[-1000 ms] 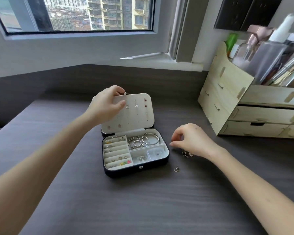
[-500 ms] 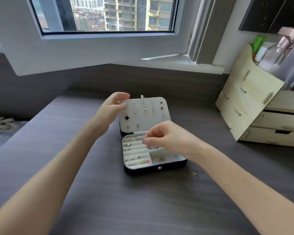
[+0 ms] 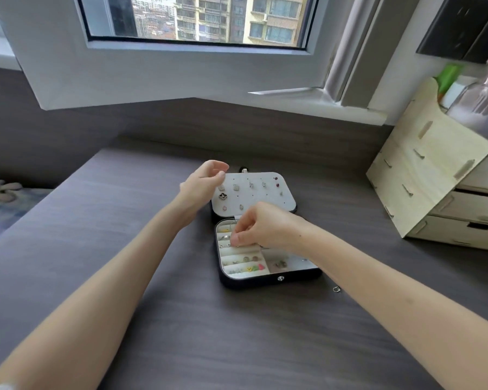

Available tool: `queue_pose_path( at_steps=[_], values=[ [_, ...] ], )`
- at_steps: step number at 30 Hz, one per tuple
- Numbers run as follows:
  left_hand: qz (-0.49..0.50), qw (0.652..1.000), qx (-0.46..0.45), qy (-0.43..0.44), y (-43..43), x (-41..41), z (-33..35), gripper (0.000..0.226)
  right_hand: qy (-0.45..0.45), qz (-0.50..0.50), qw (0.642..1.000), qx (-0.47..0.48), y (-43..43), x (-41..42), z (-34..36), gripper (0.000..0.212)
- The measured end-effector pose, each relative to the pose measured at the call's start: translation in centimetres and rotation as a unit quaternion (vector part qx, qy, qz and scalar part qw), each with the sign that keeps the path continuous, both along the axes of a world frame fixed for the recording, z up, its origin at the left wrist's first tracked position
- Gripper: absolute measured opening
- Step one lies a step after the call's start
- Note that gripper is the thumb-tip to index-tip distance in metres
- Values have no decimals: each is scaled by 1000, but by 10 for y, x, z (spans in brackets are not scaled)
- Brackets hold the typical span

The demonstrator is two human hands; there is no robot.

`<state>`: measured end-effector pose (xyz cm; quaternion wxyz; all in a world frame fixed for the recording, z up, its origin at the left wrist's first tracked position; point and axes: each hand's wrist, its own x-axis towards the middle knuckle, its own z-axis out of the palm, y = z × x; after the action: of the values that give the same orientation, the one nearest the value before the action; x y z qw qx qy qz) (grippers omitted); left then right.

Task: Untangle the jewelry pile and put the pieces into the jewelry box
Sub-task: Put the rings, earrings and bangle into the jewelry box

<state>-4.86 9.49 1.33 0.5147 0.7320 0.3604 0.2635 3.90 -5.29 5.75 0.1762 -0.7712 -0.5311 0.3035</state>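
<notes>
Jewelry box (image 3: 268,280): small and dark, with a pale lining. It lies open on the grey table (image 3: 181,319), in the middle of my view, with the snap button facing the near side.
Lid (image 3: 261,199): tilted up at the far side. Its white panel carries small studs and charms in rows.
Contents: the padded slot rows on the left hold rings and small earrings. The near right compartments hold a few more pieces.
Right hand (image 3: 262,226): low over the left slot rows, with fingertips (image 3: 236,238) pinched together. Anything held between them is too small to see, so I cannot tell whether it grasps a piece.
Left hand (image 3: 203,182): just beside the lid's far left corner. The fingers are loosely curved and I see nothing in them.
Loose piece (image 3: 336,289): a tiny metal item on the table, right of the box and partly behind my right forearm.
Handling, my judgement: each piece is very light, hard, smooth and easy to drop. Thin hooks and posts could bend.
Where to hold, my judgement: pinch the solid body or loop with thumb and forefinger, not the fine wire.
Wooden organiser (image 3: 423,187): far right, well apart from the box.
</notes>
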Motion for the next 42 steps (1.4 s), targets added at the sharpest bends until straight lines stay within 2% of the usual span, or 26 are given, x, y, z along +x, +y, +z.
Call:
queue_pose_path(
  at_steps=[2, 8, 13, 18, 22, 25, 27, 30, 33, 37, 42],
  values=[
    [2, 1000, 9, 0, -4, 0, 0, 21, -20, 7, 1000, 21, -2, -1, -3, 7],
    [16, 999, 39, -4, -14, -2, 7, 21, -19, -40, 990, 137, -12, -4, -19, 25],
    [13, 996, 82, -13, -27, -4, 19, 23, 24, -101, 969, 226, -56, 18, -10, 7],
    [-47, 984, 168, 29, -56, 1, 31, 20, -144, -176, 962, 152, -123, 92, -7, 10],
    [-117, 964, 235, 50, -89, 15, 41, 14, -185, -142, 967, 102, -151, 110, -15, 7],
    [-168, 939, 296, 55, -111, 28, 43, 18, -202, -126, 962, 134, -154, 108, -25, 4],
    [-195, 920, 333, 61, -123, 34, 41, 12, -190, -96, 960, 183, -155, 104, -31, 3],
    [-209, 898, 382, 68, -134, 41, 38, 8, -180, -14, 963, 200, -155, 96, -40, 11],
    [-203, 896, 385, 85, -136, 45, 38, 9, -181, 30, 962, 203, -152, 91, -46, 10],
    [-212, 901, 366, 92, -135, 45, 36, 10, -160, 30, 961, 222, -150, 90, -47, 10],
    [-247, 910, 321, 86, -143, 40, 32, 11, -2, -51, 960, 275, -153, 85, -33, 7]
  ],
)
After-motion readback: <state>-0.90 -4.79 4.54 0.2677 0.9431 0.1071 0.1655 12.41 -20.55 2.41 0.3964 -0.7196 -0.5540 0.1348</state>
